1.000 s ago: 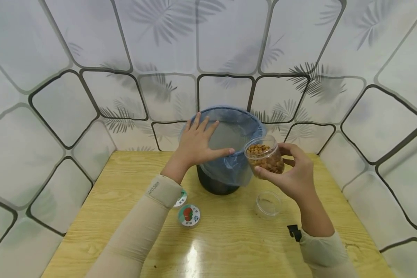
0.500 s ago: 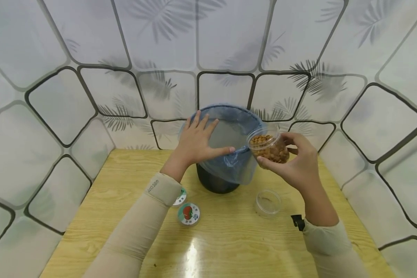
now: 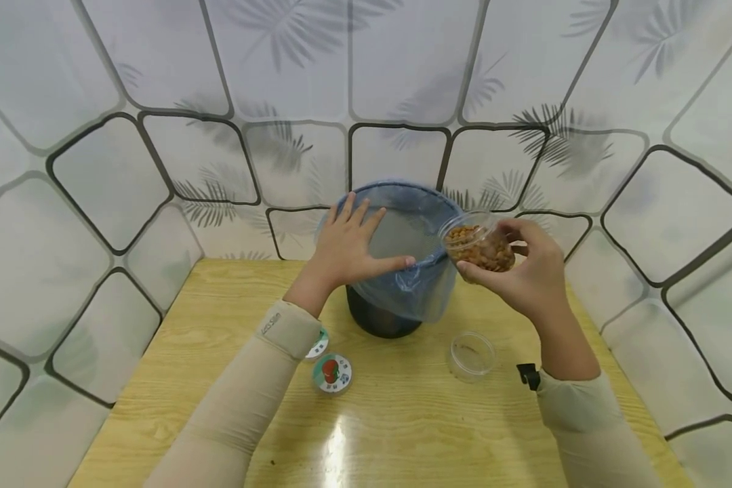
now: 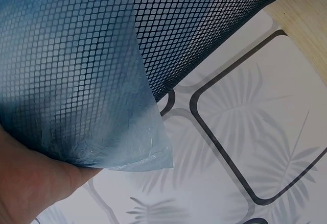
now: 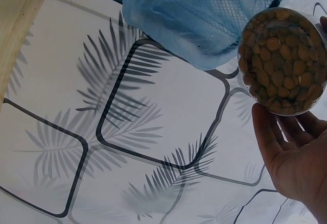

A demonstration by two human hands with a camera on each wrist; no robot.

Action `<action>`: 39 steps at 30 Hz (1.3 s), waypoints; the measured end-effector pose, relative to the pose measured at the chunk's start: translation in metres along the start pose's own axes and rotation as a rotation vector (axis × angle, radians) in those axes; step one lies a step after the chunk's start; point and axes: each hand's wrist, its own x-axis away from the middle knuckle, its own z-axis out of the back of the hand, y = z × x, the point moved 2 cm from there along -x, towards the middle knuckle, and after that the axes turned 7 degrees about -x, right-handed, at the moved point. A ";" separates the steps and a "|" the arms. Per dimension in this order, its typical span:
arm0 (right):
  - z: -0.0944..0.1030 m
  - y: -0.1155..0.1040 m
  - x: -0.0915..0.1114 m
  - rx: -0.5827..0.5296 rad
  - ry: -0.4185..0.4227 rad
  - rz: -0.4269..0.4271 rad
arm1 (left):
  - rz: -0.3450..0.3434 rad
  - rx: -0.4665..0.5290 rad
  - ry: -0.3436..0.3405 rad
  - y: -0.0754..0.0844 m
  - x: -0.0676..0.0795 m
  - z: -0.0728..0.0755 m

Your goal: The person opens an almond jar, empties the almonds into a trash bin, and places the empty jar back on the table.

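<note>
A dark mesh bin (image 3: 381, 318), lined with a blue plastic bag (image 3: 411, 291), stands at the back of the table. My left hand (image 3: 341, 252) lies over its left rim with fingers spread, touching the bag; the left wrist view shows part of that hand (image 4: 36, 183) against the blue film. With fingers and thumb around it, my right hand (image 3: 531, 271) holds a clear plastic jar (image 3: 484, 249) of brown nut-like pieces at the bin's right rim. The jar is uncovered and tilted, its mouth towards the bin. In the right wrist view its full base (image 5: 283, 63) faces the camera.
On the wooden table (image 3: 415, 420), a clear round lid (image 3: 472, 356) lies right of the bin. Left of it are two round items with printed tops, one showing a tomato (image 3: 332, 374), the other (image 3: 319, 343) partly behind the left sleeve. Patterned walls (image 3: 396, 68) enclose the back and sides.
My right hand has raised the jar and shifted it slightly right along the bin's rim, tilting it somewhat more. The left hand stays in place on the rim.
</note>
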 end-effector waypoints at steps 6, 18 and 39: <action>0.004 0.003 -0.004 0.014 0.005 0.008 | -0.018 0.028 -0.010 0.003 0.000 -0.001; -0.003 0.010 -0.014 0.037 0.028 0.120 | -0.006 0.006 -0.002 -0.003 0.001 0.000; -0.007 0.002 -0.038 0.085 -0.033 0.152 | 0.000 0.000 -0.008 -0.004 0.000 0.002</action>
